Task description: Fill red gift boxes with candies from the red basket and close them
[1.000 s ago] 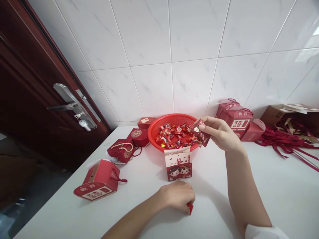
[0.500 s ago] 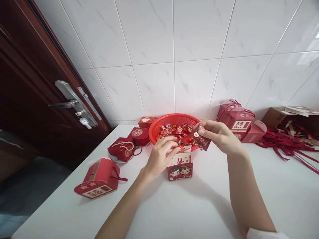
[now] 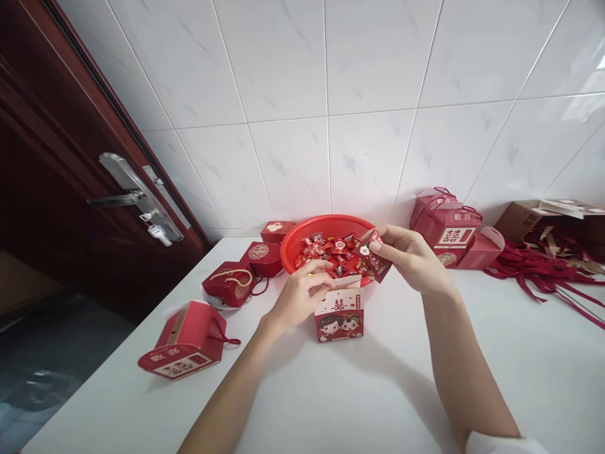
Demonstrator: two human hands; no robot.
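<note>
My right hand (image 3: 410, 257) pinches a dark red candy packet (image 3: 372, 257) with a white flower on it, over the right side of the red basket. At the upper left corner of a small red and white gift box (image 3: 340, 321) is my left hand (image 3: 305, 291), its fingers slightly curled and apart, with nothing visible between them. Whether the thumb touches the box cannot be made out. The box stands upright with its top flaps up and two cartoon figures on its front. Behind it, the red plastic basket (image 3: 302, 234) holds many wrapped candies (image 3: 316, 248).
Left of the basket are dark red boxes (image 3: 229, 284) and a red handled box (image 3: 189, 340) on its side. Stacked gift boxes (image 3: 451, 230), dark red ribbons (image 3: 534, 265) and an opened cardboard box (image 3: 558, 224) lie right. A tiled wall (image 3: 288, 170) is behind; a door (image 3: 51, 139) stands left.
A small red thing at my left fingertips no longer shows, and that hand has drawn slightly left. My right hand has shifted slightly left with the candy packet.
</note>
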